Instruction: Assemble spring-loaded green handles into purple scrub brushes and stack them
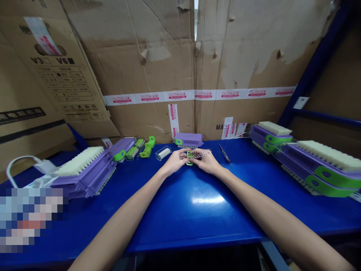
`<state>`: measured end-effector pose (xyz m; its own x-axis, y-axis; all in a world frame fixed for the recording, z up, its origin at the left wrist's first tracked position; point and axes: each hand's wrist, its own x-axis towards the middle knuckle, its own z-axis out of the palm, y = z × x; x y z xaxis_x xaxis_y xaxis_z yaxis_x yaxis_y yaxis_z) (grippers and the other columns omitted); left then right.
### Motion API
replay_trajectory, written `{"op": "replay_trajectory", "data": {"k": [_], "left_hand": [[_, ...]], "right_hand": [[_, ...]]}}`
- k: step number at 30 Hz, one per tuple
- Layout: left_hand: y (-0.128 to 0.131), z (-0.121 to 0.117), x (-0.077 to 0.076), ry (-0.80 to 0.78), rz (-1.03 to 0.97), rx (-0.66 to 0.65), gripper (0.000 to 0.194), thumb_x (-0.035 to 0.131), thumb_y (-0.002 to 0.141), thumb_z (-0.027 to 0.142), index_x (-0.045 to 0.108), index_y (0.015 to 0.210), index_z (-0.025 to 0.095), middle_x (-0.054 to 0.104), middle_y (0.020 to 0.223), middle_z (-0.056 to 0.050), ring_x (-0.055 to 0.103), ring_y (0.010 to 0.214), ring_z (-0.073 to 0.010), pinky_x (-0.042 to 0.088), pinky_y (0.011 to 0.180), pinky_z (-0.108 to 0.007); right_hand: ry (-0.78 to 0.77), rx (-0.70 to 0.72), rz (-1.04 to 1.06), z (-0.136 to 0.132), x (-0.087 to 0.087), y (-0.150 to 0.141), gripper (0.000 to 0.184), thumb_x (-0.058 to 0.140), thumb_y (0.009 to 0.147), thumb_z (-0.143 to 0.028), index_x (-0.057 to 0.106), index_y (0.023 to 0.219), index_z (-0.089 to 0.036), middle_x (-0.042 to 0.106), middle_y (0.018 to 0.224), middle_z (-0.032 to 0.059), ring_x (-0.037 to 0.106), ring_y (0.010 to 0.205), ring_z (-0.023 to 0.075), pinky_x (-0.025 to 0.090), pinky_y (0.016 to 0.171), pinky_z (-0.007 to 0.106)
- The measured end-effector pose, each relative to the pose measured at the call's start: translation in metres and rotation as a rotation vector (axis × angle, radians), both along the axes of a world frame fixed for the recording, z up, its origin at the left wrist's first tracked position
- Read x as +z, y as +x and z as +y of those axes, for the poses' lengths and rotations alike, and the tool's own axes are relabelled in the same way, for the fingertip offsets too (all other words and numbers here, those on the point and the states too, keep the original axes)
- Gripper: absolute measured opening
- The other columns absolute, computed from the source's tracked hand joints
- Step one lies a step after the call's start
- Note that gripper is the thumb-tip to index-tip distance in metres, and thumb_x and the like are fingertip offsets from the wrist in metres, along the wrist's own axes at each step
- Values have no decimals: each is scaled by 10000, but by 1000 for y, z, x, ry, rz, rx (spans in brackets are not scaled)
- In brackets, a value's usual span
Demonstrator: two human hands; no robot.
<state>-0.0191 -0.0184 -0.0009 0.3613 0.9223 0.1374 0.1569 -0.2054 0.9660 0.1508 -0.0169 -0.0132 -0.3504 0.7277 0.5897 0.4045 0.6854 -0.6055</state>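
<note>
Green plastic piece (189, 163), pinched by the left hand (175, 161) and right hand (208, 162) nearer the tabletop's (175, 218) back edge than its front, appears to be mid-handling with the coil spring (201, 153) at the right fingers, which probably calls for a steady grip and careful alignment.

Screwdriver (224, 153) on table (180, 210), right of probable spring (204, 153)
</note>
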Motion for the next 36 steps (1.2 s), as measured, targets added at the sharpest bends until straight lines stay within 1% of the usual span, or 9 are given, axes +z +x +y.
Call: {"op": "replay_trajectory", "data": {"k": [4,7,12,16,20,23,26,31,36], "left_hand": [[-1,1,-1,17,12,5,501,616,672,79,577,1171,77,662,705,-27,568,626,-115,410,615,-220],[-1,3,-2,23,9,7,492,634,670,95,583,1160,90,667,696,-24,571,621,-116,419,611,-221],[-1,4,-4,16,-18,5,478,652,677,110,581,1149,94,689,771,-50,601,674,-129,435,641,-229],[0,4,-5,10,-28,17,475,655,668,110,579,1137,103,670,738,-30,587,648,-120,438,631,-229],[0,3,-3,22,-21,23,471,635,674,101,575,1142,94,619,672,5,534,591,-90,411,594,-208],[-1,2,0,14,-26,-10,502,633,670,105,564,1167,86,606,688,5,515,589,-81,386,577,-202],[-2,1,2,14,-26,-37,541,640,654,110,556,1188,81,603,699,1,502,582,-78,374,567,-203],[0,0,4,37,-5,-5,519,611,655,91,578,1172,83,600,655,6,481,548,-76,359,539,-198],[4,-1,3,43,-11,18,518,564,663,58,582,1181,86,656,708,-22,522,583,-91,395,574,-207]], "right_hand": [[21,-23,-4,0,-1,1,93,668,749,-205,643,836,-187,696,810,32,635,712,160,472,655,255],[57,-41,-82,-2,1,3,86,657,759,-212,636,835,-178,678,806,45,613,713,164,456,654,259],[129,-76,-264,-6,6,5,268,613,767,-162,646,1029,-208,653,861,47,588,724,164,442,659,256],[203,-90,-359,-6,5,6,275,606,777,-181,663,1042,-224,630,858,56,586,756,175,442,681,261],[166,-71,-286,-3,3,7,245,604,782,-183,657,1021,-207,646,891,63,608,784,178,461,716,272],[128,-27,-174,0,0,7,224,603,785,-176,656,1002,-189,668,945,78,628,848,189,475,774,293],[80,-6,-57,1,-2,3,195,617,777,-171,668,965,-186,681,947,76,639,851,187,486,776,295],[-8,-15,78,-1,-1,-4,194,646,747,-178,684,937,-187,704,946,71,653,850,195,497,778,310],[-109,-58,158,1,-3,-5,213,663,707,-182,696,917,-187,721,927,63,660,838,201,503,761,314]]}}
